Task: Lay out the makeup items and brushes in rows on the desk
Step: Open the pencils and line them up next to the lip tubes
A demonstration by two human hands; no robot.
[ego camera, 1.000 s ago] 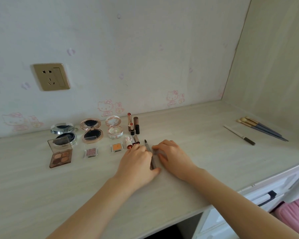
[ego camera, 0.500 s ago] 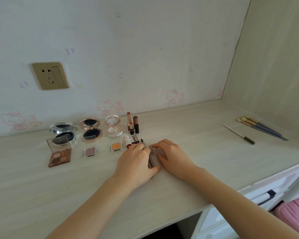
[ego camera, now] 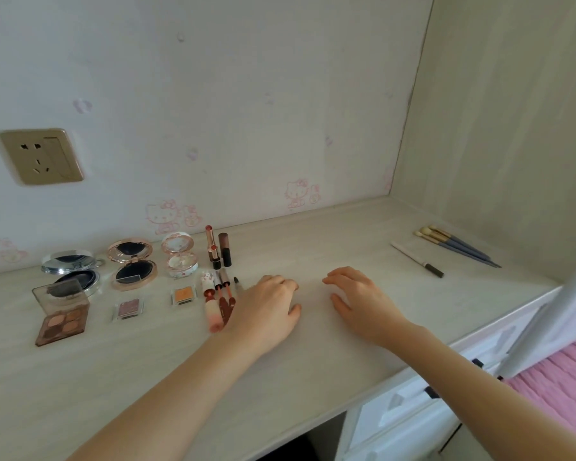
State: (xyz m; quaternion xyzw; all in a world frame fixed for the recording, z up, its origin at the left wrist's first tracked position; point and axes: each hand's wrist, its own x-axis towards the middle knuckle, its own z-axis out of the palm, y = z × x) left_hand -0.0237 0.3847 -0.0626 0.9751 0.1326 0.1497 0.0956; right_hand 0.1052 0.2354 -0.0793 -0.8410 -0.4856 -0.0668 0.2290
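Pale wood-grain desk [ego camera: 313,361] is seen with makeup laid in 2 rows at its left. In the back row, 3 open compacts [ego camera: 132,264] and 2 upright lipsticks [ego camera: 224,249] are counted; in front, 1 brown palette [ego camera: 62,316], 2 small single pans [ego camera: 128,308] and a few lip tubes [ego camera: 213,307] lying side by side. The left hand [ego camera: 266,311] is rested flat, fingers loosely together, just beside the tubes. The right hand [ego camera: 359,301] is kept relaxed, fingers slightly apart, holding nothing. Well apart at the right, 3 blue-handled brushes [ego camera: 459,249] and 1 white pencil [ego camera: 416,260] are seen.
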